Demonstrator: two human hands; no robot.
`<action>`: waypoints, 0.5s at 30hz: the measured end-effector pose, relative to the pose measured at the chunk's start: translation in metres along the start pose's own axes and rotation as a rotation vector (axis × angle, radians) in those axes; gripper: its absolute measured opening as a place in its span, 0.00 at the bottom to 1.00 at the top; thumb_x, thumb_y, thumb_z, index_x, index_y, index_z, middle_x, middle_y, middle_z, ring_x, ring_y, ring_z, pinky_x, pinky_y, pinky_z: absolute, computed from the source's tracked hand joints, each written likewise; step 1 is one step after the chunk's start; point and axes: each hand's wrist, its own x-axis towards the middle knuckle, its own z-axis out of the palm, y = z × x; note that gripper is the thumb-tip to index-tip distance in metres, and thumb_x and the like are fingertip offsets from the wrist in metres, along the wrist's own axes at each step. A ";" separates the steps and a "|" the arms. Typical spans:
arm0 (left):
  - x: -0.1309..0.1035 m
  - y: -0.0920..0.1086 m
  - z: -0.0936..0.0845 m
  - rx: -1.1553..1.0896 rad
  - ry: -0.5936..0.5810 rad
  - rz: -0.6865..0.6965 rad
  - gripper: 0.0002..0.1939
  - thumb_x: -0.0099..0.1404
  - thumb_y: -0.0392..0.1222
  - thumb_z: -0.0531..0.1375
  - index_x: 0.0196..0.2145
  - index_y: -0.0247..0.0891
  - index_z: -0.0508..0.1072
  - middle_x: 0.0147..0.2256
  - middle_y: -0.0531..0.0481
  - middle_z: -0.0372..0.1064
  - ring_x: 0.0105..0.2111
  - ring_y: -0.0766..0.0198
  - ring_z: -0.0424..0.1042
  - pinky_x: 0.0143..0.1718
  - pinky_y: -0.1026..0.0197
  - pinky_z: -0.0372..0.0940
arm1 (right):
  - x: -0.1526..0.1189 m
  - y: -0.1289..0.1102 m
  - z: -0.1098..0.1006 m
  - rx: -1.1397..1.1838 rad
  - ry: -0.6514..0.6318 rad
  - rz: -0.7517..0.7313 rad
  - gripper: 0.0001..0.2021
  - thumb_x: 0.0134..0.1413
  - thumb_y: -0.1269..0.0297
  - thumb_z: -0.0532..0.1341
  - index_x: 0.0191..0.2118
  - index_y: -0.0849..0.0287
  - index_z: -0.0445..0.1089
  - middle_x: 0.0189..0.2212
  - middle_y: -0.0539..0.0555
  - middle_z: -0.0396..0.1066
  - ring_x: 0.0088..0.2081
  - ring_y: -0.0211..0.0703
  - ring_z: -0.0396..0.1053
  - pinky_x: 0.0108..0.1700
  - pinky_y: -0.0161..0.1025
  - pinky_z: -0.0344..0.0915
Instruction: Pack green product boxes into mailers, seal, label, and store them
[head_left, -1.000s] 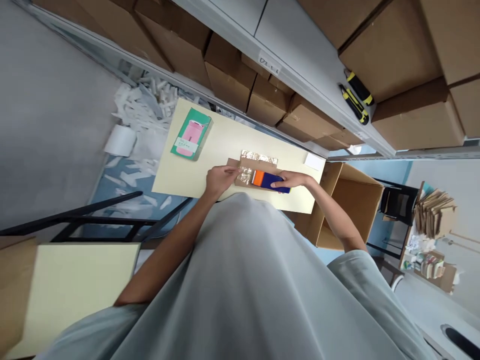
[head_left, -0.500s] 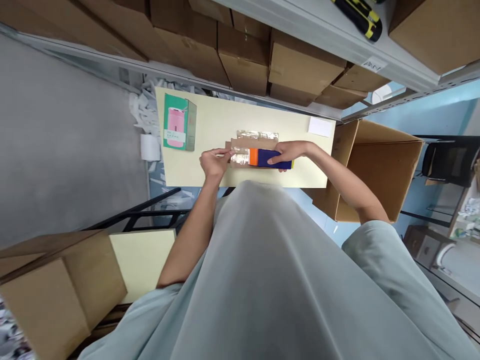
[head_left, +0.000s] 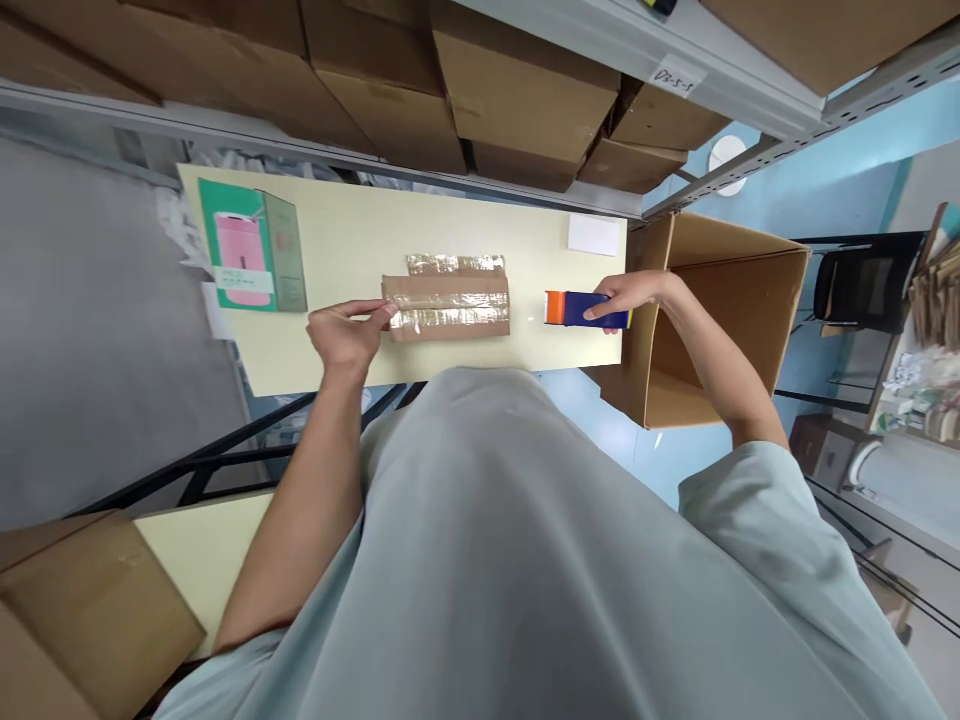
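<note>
A flat brown cardboard piece (head_left: 448, 285) with shiny clear tape strips lies on the pale yellow table (head_left: 352, 235). Another taped brown edge shows just behind it. My left hand (head_left: 346, 335) pinches the left end of the cardboard between thumb and fingers. Farther right, my right hand (head_left: 626, 298) grips a slim dark blue box-shaped thing (head_left: 576, 308) with an orange band and a pale left end. Its exact kind cannot be made out. A gap of table separates it from the cardboard.
A green box with a pink tumbler picture (head_left: 241, 250) stands at the table's left. White paper (head_left: 592, 235) lies at the back right. A large open carton (head_left: 731, 330) adjoins the right edge. Shelved cardboard boxes (head_left: 525, 100) overhang the back.
My right hand has carried the blue and orange thing off the cardboard to the right. My left hand still pinches the cardboard's left end. The camera view has shifted and come nearer the table.
</note>
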 end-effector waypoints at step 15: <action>0.001 0.000 0.001 0.028 0.035 0.007 0.12 0.67 0.38 0.72 0.47 0.30 0.86 0.31 0.51 0.80 0.32 0.61 0.73 0.40 0.59 0.70 | 0.079 -0.052 0.085 -0.345 0.246 0.008 0.10 0.74 0.63 0.66 0.47 0.67 0.76 0.38 0.67 0.84 0.52 0.64 0.83 0.50 0.45 0.75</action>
